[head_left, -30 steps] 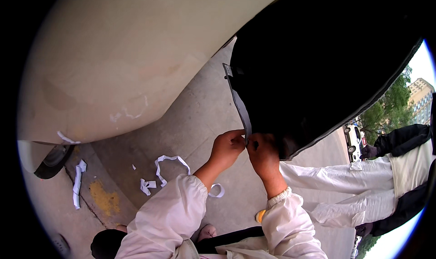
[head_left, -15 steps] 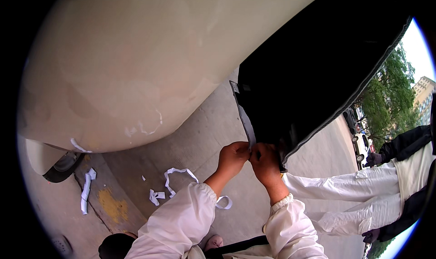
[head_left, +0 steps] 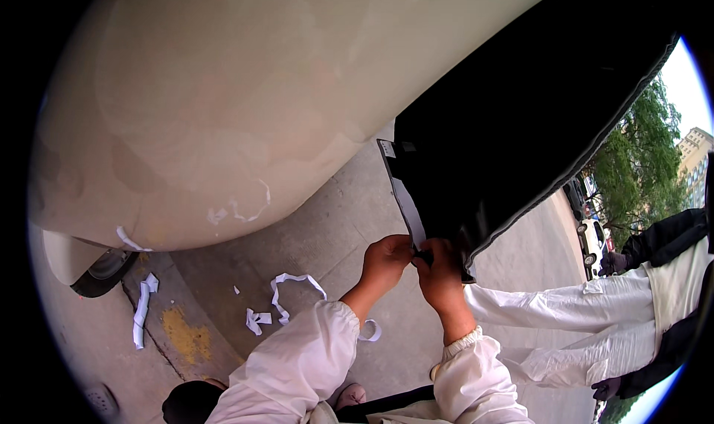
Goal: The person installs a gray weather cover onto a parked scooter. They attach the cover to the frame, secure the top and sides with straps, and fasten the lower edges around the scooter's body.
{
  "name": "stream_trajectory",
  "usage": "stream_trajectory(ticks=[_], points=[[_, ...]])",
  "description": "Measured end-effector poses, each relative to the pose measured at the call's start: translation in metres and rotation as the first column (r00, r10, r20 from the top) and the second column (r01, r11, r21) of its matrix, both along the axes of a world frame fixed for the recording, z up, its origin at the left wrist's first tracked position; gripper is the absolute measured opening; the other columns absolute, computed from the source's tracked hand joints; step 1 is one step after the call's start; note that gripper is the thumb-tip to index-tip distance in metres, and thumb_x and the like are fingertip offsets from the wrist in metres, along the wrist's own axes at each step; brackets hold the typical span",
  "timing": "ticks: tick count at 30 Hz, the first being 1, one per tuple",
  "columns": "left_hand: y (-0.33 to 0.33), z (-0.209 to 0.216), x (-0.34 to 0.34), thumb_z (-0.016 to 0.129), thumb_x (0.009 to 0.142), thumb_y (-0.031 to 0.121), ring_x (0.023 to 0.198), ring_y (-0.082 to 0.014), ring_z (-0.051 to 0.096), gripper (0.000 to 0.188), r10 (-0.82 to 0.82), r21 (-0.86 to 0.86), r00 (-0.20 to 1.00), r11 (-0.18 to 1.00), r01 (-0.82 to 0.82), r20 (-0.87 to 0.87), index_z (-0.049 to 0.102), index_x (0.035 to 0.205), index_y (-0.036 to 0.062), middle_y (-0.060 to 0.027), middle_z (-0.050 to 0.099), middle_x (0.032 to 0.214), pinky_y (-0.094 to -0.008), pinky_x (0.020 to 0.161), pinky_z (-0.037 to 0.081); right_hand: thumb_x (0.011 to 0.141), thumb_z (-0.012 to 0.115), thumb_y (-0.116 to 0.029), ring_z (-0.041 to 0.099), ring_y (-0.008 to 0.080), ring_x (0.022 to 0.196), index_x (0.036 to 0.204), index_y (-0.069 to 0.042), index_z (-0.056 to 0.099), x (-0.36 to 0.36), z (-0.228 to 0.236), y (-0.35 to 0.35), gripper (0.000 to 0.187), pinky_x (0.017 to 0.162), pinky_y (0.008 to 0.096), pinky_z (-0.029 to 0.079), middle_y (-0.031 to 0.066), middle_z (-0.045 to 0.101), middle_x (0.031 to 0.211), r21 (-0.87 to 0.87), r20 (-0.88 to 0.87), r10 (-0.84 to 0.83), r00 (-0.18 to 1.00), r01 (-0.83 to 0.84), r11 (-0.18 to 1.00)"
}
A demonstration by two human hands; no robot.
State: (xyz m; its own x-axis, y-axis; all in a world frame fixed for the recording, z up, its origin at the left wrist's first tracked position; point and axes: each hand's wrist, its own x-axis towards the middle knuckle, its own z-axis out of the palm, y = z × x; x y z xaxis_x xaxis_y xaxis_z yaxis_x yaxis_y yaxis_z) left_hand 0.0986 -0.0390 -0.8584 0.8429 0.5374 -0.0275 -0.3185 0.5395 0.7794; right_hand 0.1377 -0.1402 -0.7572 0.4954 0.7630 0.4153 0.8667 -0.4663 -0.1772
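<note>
A large black panel [head_left: 513, 119] with a dark rim hangs from the upper right down to my hands. A whitish-grey strip [head_left: 407, 204] runs along its short left edge. At the strip's lower end my left hand [head_left: 387, 264] is closed, thumb and fingers pinched on it. My right hand [head_left: 442, 275] is right beside it, closed on the panel's lower corner; its fingertips are partly hidden in shadow. Left of the panel curves a broad beige car body [head_left: 223, 111], with whitish smears low on it.
Curled white strips [head_left: 139, 312] and scraps [head_left: 256, 320] lie on the pavement. A car wheel [head_left: 100, 275] shows at lower left. At right stands a person in white trousers [head_left: 565, 297] and dark sleeves. Parked cars [head_left: 591, 242] and a tree [head_left: 639, 149] are beyond.
Both hands have shifted slightly down and right, together with the panel's lower edge. More of the whitish-grey strip shows above my fingers.
</note>
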Motion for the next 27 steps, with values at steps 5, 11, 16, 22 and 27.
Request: stream_trajectory(ticks=[5, 11, 16, 22, 27], points=[[0.002, 0.000, 0.001, 0.062, 0.093, 0.000, 0.097, -0.0152, 0.069, 0.028, 0.000, 0.057, 0.999, 0.998, -0.002, 0.038, 0.067, 0.120, -0.0074, -0.0108, 0.074, 0.108, -0.0296, 0.088, 0.054, 0.085, 0.074, -0.007, 0.066, 0.0302, 0.086, 0.094, -0.003, 0.065, 0.004, -0.001, 0.003, 0.014, 0.076, 0.0385, 0.053, 0.0139, 0.062, 0.100, 0.020, -0.153, -0.078, 0.985, 0.082, 0.996], [-0.002, 0.005, -0.005, 0.064, 0.089, 0.007, 0.092, -0.0153, 0.071, 0.027, 0.064, 0.080, 0.997, 0.995, -0.060, -0.052, 0.071, 0.114, -0.0019, -0.0105, 0.077, 0.101, -0.0286, 0.083, 0.054, 0.087, 0.069, -0.006, 0.063, 0.0336, 0.086, 0.090, -0.005, 0.065, 0.010, -0.002, 0.008, 0.005, 0.076, 0.0414, 0.051, 0.0141, 0.062, 0.092, -0.036, 0.049, -0.060, 0.997, 0.062, 0.997], [-0.005, 0.004, -0.002, 0.064, 0.090, 0.004, 0.091, -0.0156, 0.071, 0.027, 0.084, 0.108, 0.996, 0.991, -0.081, -0.023, 0.069, 0.115, -0.0035, -0.0106, 0.076, 0.102, -0.0294, 0.082, 0.055, 0.089, 0.064, -0.003, 0.060, 0.0364, 0.083, 0.091, -0.004, 0.058, 0.009, -0.011, 0.010, 0.006, 0.073, 0.0450, 0.047, 0.0162, 0.061, 0.087, 0.059, 0.190, -0.030, 0.981, 0.019, 0.998], [-0.012, -0.004, 0.006, 0.065, 0.087, 0.005, 0.087, -0.0183, 0.073, 0.028, 0.140, 0.144, 0.989, 0.981, -0.131, -0.056, 0.070, 0.114, -0.0031, -0.0123, 0.077, 0.097, -0.0305, 0.080, 0.056, 0.092, 0.058, 0.001, 0.058, 0.0381, 0.080, 0.096, -0.003, 0.052, 0.010, -0.017, 0.010, 0.008, 0.070, 0.0465, 0.045, 0.0172, 0.059, 0.084, 0.028, 0.221, -0.050, 0.974, 0.045, 0.999], [-0.017, -0.034, 0.002, 0.064, 0.086, 0.003, 0.086, -0.0176, 0.071, 0.030, 0.161, 0.161, 0.977, 0.977, -0.138, -0.143, 0.068, 0.115, -0.0018, -0.0110, 0.076, 0.095, -0.0307, 0.079, 0.055, 0.095, 0.059, -0.002, 0.061, 0.0361, 0.083, 0.104, -0.002, 0.057, -0.004, 0.012, 0.023, 0.009, 0.073, 0.0428, 0.049, 0.0180, 0.060, 0.094, 0.102, 0.295, 0.042, 0.955, -0.075, 0.992]])
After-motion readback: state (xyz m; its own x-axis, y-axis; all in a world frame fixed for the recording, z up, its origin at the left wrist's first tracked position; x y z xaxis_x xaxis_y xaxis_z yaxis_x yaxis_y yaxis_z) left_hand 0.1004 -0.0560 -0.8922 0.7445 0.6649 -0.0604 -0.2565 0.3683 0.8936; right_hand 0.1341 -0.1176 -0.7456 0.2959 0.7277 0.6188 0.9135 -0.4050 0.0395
